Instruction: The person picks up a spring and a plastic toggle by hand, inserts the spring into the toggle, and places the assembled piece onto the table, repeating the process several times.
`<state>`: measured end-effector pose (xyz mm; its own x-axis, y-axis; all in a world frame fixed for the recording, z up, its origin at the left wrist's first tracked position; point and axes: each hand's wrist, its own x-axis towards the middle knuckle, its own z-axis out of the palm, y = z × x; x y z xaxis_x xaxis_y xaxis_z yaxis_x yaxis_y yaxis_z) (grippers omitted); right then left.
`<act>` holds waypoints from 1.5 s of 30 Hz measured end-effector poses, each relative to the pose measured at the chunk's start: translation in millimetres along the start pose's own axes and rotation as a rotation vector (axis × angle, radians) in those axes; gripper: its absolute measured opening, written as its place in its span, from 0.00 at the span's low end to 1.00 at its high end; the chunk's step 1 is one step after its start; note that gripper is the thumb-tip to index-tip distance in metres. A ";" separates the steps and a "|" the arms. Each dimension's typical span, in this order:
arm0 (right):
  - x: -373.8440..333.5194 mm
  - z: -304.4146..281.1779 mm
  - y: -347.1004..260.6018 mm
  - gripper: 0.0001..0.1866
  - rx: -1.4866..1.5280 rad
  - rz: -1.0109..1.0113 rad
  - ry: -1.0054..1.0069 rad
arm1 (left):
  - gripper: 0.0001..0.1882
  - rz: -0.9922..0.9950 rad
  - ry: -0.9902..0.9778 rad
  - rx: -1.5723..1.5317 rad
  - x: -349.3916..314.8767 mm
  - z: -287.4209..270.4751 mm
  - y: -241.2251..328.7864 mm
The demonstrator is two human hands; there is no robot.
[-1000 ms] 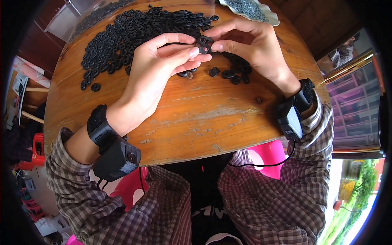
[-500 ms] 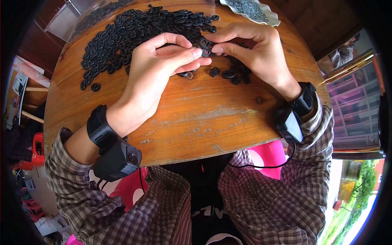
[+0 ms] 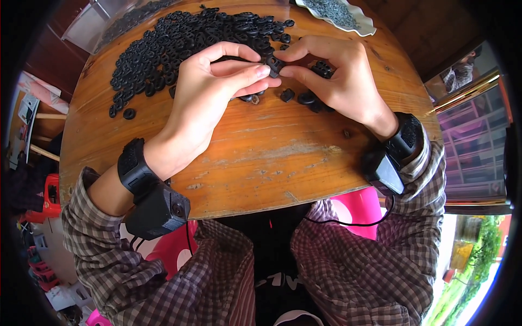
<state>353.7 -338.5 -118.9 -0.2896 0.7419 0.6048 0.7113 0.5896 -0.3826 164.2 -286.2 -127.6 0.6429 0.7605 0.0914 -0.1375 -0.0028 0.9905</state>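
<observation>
A small black plastic piece with holes (image 3: 274, 64) is held above the far part of the wooden table. My left hand (image 3: 204, 84) pinches it from the left between thumb and fingers. From the other side, the thumb and index finger of my right hand (image 3: 348, 81) are closed on its right edge. Fingertips cover part of the piece, so its full shape is hidden. Behind my left hand spreads a large heap of similar black pieces (image 3: 147, 60). A few more loose black pieces (image 3: 307, 98) lie under and beside my right hand.
At the far right edge of the wooden table (image 3: 261, 146) stands a white wavy-rimmed dish (image 3: 368, 27) heaped with tiny grey metal parts (image 3: 333, 12). A transparent container (image 3: 128, 20) is at the far left. Black devices are strapped to both wrists, with cables hanging down.
The black piece has turned slightly between my fingers. My right hand has shifted a little, and loose black pieces now show in the gap between its thumb and fingers.
</observation>
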 end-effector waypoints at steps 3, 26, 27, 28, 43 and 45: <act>1.6 1.6 1.9 0.10 0.010 -0.036 0.041 | 0.07 0.023 0.036 -0.013 1.8 3.3 -1.0; 1.9 6.2 2.5 0.16 -0.188 -0.312 0.022 | 0.06 0.068 0.005 0.051 5.0 4.5 -6.1; 1.4 6.0 1.4 0.16 -0.188 -0.312 0.021 | 0.06 0.076 0.005 0.050 5.0 5.1 -5.8; 0.4 5.7 -0.1 0.17 -0.191 -0.282 0.016 | 0.06 0.083 0.005 0.049 5.0 5.1 -5.6; -1.3 2.9 1.4 0.16 -0.235 -0.280 -0.137 | 0.04 0.047 -0.008 0.141 2.9 1.9 -6.5; -1.4 2.7 1.6 0.15 -0.253 -0.287 -0.157 | 0.04 0.049 -0.009 0.141 3.3 2.7 -6.4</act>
<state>353.5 -337.8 -122.3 -0.5799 0.6098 0.5402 0.7165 0.6973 -0.0181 169.2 -285.4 -133.4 0.6451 0.7511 0.1403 -0.0619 -0.1317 0.9894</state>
